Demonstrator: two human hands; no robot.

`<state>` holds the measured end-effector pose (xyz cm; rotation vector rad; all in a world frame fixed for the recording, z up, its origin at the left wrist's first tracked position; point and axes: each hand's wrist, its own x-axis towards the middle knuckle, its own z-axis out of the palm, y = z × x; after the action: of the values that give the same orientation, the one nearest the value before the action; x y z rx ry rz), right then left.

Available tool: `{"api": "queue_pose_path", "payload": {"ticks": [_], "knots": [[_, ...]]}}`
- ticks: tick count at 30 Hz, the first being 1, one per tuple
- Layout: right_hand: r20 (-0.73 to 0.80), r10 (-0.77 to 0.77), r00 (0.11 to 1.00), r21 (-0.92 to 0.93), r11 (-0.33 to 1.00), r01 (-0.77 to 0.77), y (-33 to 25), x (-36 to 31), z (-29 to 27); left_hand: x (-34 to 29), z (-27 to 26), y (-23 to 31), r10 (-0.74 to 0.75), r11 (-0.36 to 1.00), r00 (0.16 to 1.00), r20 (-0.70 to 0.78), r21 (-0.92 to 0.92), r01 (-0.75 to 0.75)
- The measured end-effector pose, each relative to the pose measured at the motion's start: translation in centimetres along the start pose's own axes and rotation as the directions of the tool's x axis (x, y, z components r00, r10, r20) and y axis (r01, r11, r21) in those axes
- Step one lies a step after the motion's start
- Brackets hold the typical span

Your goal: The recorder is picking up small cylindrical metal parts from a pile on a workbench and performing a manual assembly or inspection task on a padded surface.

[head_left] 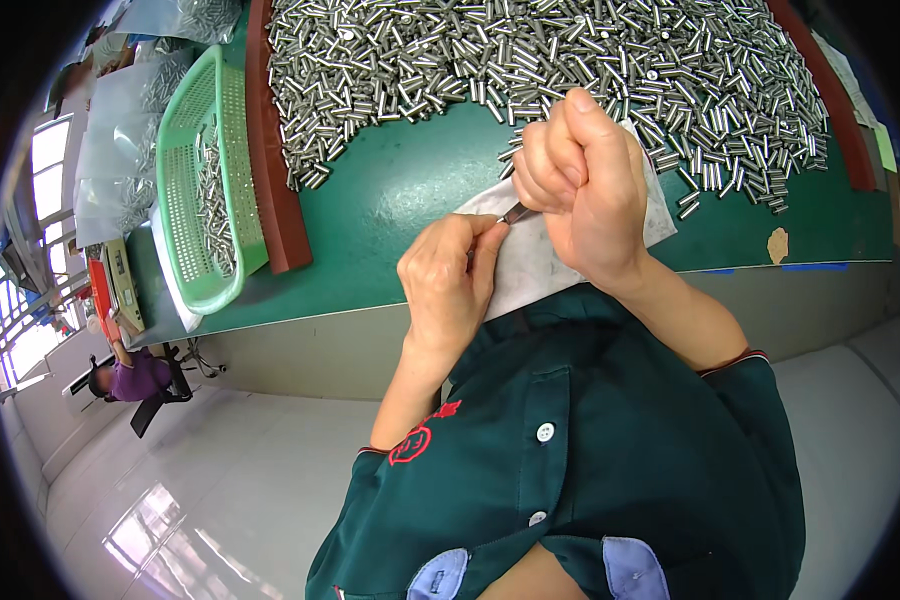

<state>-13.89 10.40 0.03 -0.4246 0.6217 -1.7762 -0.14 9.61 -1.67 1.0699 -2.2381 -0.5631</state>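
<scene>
My right hand [590, 190] is closed in a fist, thumb side up. From its lower left side juts a short, dark, shiny metal piece [515, 212], mostly hidden by the fingers; its kind cannot be made out. Thumb and forefinger of my left hand [445, 265] pinch together right at the tip of that piece. Whatever lies between those fingertips is too small and covered to name. Beneath both hands a white cloth or paper sheet [530, 265] lies at the front edge of the green table [370, 190].
A wide heap of short metal pins [530, 50] covers the table's far part, between red-brown rails at left [275, 150] and right [830, 100]. Left stands a green plastic basket [175, 200] holding pins. Bags of parts [120, 140] lie beyond it. A person in purple [138, 378] sits far left.
</scene>
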Motion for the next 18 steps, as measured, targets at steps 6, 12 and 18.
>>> {"api": "queue_pose_path", "payload": {"ticks": [6, 12, 18], "knots": [[0.003, -0.019, 1.000, -0.126, 0.992, 0.020, 0.1, -0.3, 0.6, -0.1, 0.1, 0.0, -0.014, 1.000, 1.000, -0.010, -0.014, 0.014], [0.059, -0.081, 0.995, -0.223, 0.971, 0.092, 0.6, -0.6, 0.8, 0.1, 0.2, -0.2, -0.008, 0.999, 1.000, -0.012, -0.054, 0.007], [0.203, -0.258, 0.945, -0.350, 0.882, 0.316, 1.4, -1.0, 0.9, 0.4, -0.4, 0.2, 0.011, 1.000, 1.000, -0.012, -0.028, -0.012]]}}
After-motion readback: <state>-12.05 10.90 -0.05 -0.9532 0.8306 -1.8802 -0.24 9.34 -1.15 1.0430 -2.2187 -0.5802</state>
